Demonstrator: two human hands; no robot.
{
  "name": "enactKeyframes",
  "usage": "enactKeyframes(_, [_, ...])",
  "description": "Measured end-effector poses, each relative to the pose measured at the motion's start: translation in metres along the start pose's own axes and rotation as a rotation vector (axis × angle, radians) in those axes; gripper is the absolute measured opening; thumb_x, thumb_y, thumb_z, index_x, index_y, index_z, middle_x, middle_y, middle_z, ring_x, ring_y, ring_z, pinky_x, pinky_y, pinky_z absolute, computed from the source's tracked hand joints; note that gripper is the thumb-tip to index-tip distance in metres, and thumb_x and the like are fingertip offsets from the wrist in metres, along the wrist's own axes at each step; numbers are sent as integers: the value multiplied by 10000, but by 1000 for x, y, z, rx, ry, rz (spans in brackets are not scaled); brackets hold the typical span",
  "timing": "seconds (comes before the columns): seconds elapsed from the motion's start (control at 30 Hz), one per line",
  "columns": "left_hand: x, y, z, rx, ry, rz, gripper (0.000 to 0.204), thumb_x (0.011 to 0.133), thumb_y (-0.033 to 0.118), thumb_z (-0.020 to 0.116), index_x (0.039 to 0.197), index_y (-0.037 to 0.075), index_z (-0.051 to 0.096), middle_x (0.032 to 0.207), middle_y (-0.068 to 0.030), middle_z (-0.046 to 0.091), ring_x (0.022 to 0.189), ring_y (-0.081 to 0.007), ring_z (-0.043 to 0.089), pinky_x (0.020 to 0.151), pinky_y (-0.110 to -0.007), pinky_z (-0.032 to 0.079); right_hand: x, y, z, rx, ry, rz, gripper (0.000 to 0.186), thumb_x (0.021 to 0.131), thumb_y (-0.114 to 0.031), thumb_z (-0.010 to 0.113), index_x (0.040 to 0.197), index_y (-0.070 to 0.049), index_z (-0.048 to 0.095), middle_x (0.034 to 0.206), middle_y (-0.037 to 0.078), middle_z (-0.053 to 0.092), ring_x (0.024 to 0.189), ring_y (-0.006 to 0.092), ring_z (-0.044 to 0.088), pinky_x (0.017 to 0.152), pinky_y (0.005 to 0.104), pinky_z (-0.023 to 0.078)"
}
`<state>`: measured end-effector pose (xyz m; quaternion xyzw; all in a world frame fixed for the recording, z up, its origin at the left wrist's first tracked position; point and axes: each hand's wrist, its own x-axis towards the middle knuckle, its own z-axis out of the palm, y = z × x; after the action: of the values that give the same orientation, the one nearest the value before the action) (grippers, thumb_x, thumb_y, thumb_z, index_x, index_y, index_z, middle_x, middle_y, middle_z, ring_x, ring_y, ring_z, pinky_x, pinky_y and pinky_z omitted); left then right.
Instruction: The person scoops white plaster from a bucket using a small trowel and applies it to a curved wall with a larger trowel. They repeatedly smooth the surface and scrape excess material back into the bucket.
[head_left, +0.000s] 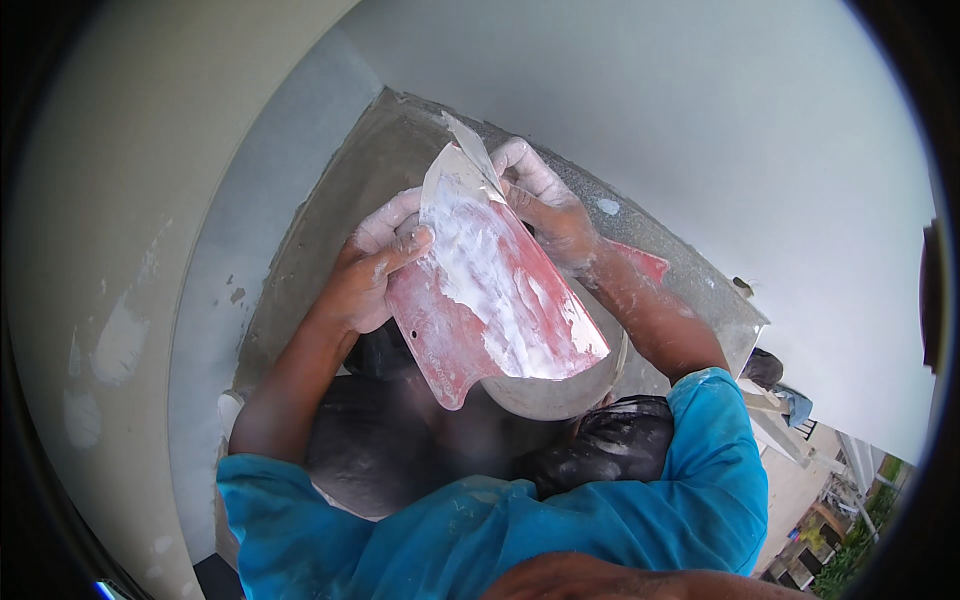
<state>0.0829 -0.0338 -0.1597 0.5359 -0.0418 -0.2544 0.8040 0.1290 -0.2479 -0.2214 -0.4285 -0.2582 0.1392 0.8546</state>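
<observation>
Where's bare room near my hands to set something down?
On the grey concrete, between your left hand and the left wall; a narrower strip between your right forearm and the right wall, with a red piece in it. The middle is crowded: the white-smeared red sheet covers part of the round container between your knees.

panel (500,290): red, white-streaked | blade (474,151): grey | shirt (470,525): turquoise | trousers (360,445): black

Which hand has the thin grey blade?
The right hand: it holds the blade, while the left hand grips the red plate by its edge.
</observation>
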Motion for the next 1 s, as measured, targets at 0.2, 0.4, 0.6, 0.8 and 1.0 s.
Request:
enactKeyframes(0.2, [-2,0,-7,-1,-24,59,502,925,136,659,1358,-27,464,1219,-113,606,1107,-172,598,957,-336,487,-13,14,1,106,-6,73,199,990,-246,619,1075,-93,524,1010,12,577,947,77,557,813,260,454])
enactKeyframes(0.4, [-10,22,-18,67,52,185,455,932,83,634,1338,-52,479,1212,-130,623,1084,-166,610,946,-318,493,-19,27,-14,-155,-32,114,247,958,-287,663,1062,-85,565,967,11,574,794,80,566,671,246,475])
enactKeyframes(0.6, [-17,33,-19,689,493,407,419,961,81,619,1317,-102,496,1183,-167,657,1069,-146,611,931,-270,475,-13,-40,-14,-507,397,144,318,957,-355,643,1107,-80,588,904,24,595,712,88,580,577,239,496])
enactKeyframes(0.8, [-23,37,-16,881,582,524,398,960,70,620,1294,-121,520,1172,-183,660,1063,-159,622,901,-276,491,-13,-63,23,-397,193,441,320,988,-311,570,1110,-18,604,807,57,651,668,101,628,544,249,509])
enactKeyframes(1.0, [-28,31,-6,919,550,488,404,955,61,614,1297,-130,519,1167,-192,659,1071,-184,632,896,-290,504,-7,-59,23,-461,193,481,301,963,-302,592,1001,-8,646,845,57,636,662,111,634,533,260,513])
